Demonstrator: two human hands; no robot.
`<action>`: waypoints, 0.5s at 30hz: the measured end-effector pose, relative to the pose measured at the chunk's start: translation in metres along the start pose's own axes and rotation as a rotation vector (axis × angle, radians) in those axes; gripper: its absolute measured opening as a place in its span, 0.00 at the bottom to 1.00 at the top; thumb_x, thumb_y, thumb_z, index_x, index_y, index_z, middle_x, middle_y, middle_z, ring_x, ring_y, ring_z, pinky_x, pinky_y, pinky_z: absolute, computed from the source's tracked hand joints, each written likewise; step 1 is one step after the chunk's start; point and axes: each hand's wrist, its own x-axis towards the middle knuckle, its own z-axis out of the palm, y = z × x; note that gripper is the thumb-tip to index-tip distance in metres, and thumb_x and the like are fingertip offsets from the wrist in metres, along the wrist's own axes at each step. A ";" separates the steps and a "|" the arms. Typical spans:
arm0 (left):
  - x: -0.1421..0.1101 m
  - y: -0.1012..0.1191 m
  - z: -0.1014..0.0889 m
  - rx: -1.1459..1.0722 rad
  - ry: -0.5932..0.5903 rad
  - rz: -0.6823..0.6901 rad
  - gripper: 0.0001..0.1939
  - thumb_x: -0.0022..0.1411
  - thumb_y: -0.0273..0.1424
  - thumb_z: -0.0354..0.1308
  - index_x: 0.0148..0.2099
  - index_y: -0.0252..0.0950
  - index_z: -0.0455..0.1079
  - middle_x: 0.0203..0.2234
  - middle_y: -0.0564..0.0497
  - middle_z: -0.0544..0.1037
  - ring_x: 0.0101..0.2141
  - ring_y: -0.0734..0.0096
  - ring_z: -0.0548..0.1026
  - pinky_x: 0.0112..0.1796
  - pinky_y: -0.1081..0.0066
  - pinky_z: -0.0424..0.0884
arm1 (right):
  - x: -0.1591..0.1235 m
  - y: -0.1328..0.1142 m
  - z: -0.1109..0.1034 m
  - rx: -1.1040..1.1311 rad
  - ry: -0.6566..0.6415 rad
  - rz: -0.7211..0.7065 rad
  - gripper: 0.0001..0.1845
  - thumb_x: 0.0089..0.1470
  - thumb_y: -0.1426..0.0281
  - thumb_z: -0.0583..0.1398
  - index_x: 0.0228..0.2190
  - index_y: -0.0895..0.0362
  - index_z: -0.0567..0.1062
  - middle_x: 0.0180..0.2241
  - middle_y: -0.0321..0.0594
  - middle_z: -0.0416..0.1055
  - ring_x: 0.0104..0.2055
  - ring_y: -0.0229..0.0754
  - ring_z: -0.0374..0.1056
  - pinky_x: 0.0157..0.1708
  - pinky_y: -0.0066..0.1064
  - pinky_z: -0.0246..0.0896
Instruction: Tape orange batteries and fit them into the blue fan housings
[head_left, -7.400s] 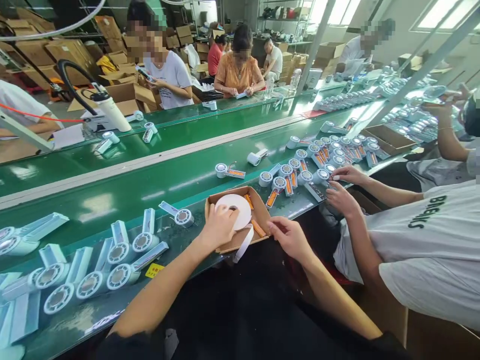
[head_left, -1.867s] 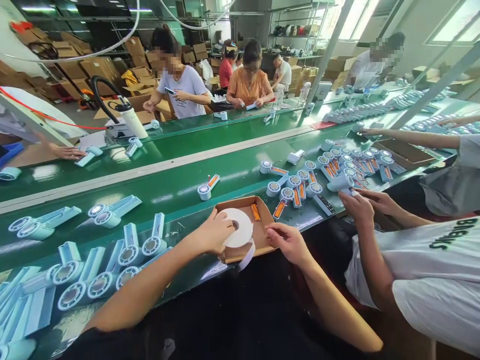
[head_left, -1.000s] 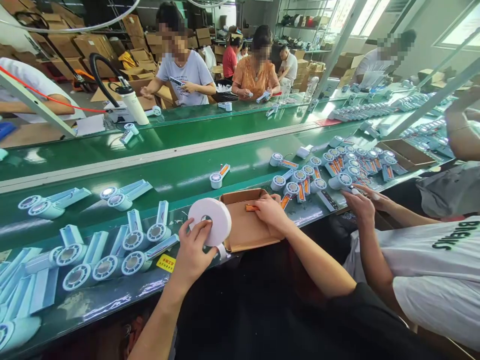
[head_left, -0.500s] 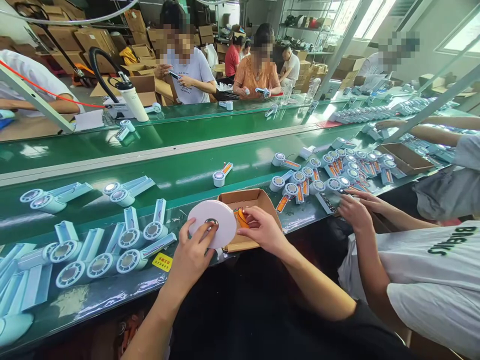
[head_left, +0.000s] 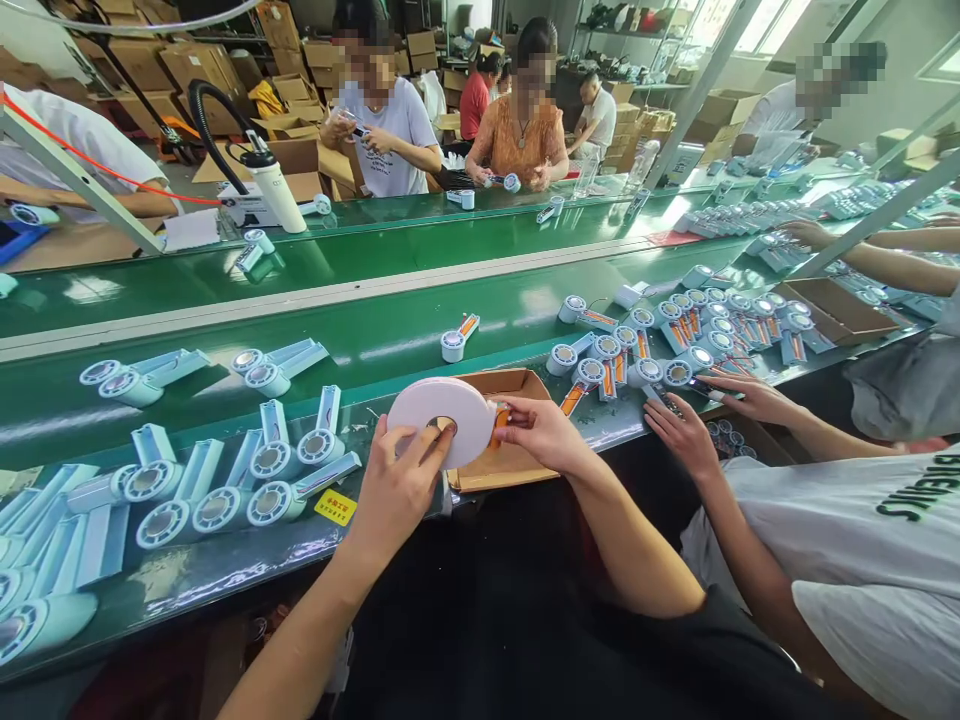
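Note:
My left hand [head_left: 401,485] is closed on a white roll of tape [head_left: 420,405], with fingers in its core hole. Against the roll's right edge, my right hand [head_left: 544,438] pinches a small flat orange piece [head_left: 499,425]; the fingers partly cover it, so its exact kind is unclear. Both hands are above the near edge of an open cardboard box [head_left: 529,380]. Several light-blue fan housings [head_left: 274,458] with round grilles and open handles lie left of my left hand.
A green conveyor belt [head_left: 360,335] runs across, carrying one housing with an orange insert [head_left: 454,345]. More such housings [head_left: 606,345] crowd the right side. A co-worker's hands [head_left: 686,430] work close on my right. A yellow label [head_left: 335,507] lies on the table's edge.
The orange piece has come up from over the box to the roll's edge, held by my right hand. The tape roll is tilted flatter. The whole view has shifted slightly.

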 end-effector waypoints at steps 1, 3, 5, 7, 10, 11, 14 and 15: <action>-0.001 0.005 0.003 0.019 0.032 -0.041 0.26 0.69 0.25 0.60 0.66 0.43 0.74 0.50 0.47 0.83 0.50 0.50 0.70 0.67 0.41 0.56 | 0.000 0.008 0.008 0.110 0.105 -0.029 0.22 0.45 0.62 0.75 0.43 0.53 0.82 0.40 0.40 0.84 0.46 0.53 0.82 0.55 0.48 0.76; -0.003 0.017 0.010 0.057 0.095 -0.138 0.24 0.69 0.34 0.64 0.65 0.39 0.75 0.45 0.45 0.83 0.48 0.49 0.70 0.62 0.40 0.57 | -0.002 0.027 0.026 0.328 0.324 -0.093 0.28 0.45 0.58 0.76 0.47 0.53 0.80 0.46 0.43 0.84 0.50 0.53 0.81 0.56 0.47 0.77; -0.005 0.031 0.019 0.078 0.120 -0.221 0.24 0.69 0.40 0.65 0.63 0.36 0.76 0.41 0.43 0.82 0.45 0.49 0.70 0.56 0.42 0.59 | -0.001 0.044 0.037 0.479 0.464 -0.115 0.29 0.47 0.56 0.76 0.48 0.53 0.78 0.52 0.46 0.82 0.53 0.51 0.80 0.56 0.44 0.78; -0.008 0.042 0.027 0.058 0.093 -0.266 0.23 0.68 0.41 0.65 0.60 0.36 0.78 0.40 0.42 0.82 0.44 0.49 0.71 0.52 0.44 0.60 | 0.003 0.051 0.032 0.563 0.512 -0.102 0.28 0.45 0.58 0.77 0.46 0.53 0.78 0.52 0.46 0.82 0.54 0.49 0.80 0.54 0.40 0.79; -0.006 0.055 0.037 -0.056 -0.025 -0.296 0.23 0.65 0.42 0.68 0.58 0.38 0.79 0.47 0.41 0.82 0.45 0.49 0.72 0.51 0.46 0.61 | 0.019 0.044 -0.001 0.647 0.697 -0.196 0.25 0.42 0.61 0.78 0.40 0.53 0.77 0.47 0.40 0.83 0.52 0.44 0.80 0.56 0.35 0.78; -0.002 0.058 0.039 -0.105 -0.074 -0.303 0.25 0.64 0.43 0.69 0.59 0.38 0.78 0.50 0.41 0.82 0.47 0.48 0.72 0.52 0.46 0.62 | 0.025 0.038 -0.014 0.649 0.787 -0.263 0.23 0.44 0.61 0.77 0.39 0.52 0.77 0.48 0.38 0.82 0.53 0.42 0.79 0.58 0.34 0.77; 0.015 0.052 0.044 -0.247 -0.206 -0.283 0.34 0.62 0.48 0.70 0.65 0.38 0.74 0.56 0.40 0.79 0.53 0.46 0.72 0.57 0.46 0.65 | 0.033 0.021 -0.045 0.584 0.870 -0.406 0.20 0.50 0.61 0.75 0.41 0.52 0.76 0.51 0.38 0.81 0.56 0.40 0.78 0.60 0.35 0.75; 0.022 0.044 0.045 -0.290 -0.233 -0.255 0.37 0.62 0.50 0.69 0.67 0.37 0.72 0.58 0.39 0.78 0.56 0.45 0.71 0.58 0.47 0.66 | 0.031 0.017 -0.050 0.561 0.840 -0.429 0.20 0.50 0.62 0.75 0.41 0.52 0.77 0.52 0.38 0.80 0.55 0.40 0.78 0.58 0.34 0.76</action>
